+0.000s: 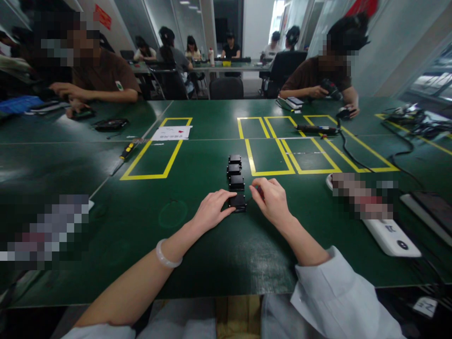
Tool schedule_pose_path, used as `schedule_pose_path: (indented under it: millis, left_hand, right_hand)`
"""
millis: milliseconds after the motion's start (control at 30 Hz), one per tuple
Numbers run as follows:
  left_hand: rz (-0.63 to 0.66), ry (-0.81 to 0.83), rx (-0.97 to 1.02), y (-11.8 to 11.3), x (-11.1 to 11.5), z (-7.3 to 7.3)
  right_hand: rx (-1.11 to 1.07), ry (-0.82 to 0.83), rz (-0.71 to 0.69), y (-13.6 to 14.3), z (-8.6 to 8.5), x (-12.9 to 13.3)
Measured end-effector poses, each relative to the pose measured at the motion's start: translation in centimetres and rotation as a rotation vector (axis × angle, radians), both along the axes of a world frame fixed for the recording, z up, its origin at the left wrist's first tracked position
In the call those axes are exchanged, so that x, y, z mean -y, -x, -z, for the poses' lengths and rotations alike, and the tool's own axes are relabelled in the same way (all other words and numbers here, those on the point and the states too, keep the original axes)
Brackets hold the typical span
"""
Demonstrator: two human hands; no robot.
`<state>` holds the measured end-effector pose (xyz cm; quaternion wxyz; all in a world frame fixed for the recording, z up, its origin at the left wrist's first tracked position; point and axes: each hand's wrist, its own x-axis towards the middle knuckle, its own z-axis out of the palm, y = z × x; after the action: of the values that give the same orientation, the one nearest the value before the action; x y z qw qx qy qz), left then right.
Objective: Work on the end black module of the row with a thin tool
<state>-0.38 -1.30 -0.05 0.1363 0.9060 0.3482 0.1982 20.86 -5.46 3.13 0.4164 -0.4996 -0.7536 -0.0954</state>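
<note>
Several small black box-shaped parts stand in a line running away from me on the green table (197, 254). My left hand (212, 209) grips the nearest black box (238, 202), its thumb at the near left edge and its fingertips at the far left edge. Just right of that box, my right hand (273, 197) is raised with thumb and fingers pinched. Something small and dark shows at those fingertips, too hidden to name. The other black boxes, such as the second one (237, 181) and the farthest one (235, 159), lie beyond my hands, untouched.
Yellow tape outlines (270, 172) mark the table. A paper sheet (172, 133) and a yellow-black tool (127, 149) lie left. On the right are a black cylindrical tool (316, 129) with a cable and a white device (391, 235). Co-workers sit across the table.
</note>
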Motion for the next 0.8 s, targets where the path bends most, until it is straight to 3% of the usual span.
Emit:
schedule_pose_path:
  millis: [800]
  left_hand:
    - [0.000,-0.001,0.004,0.03,0.00,0.12]
  right_hand:
    - [-0.026,0.002,0.001,0.01,-0.08,0.07]
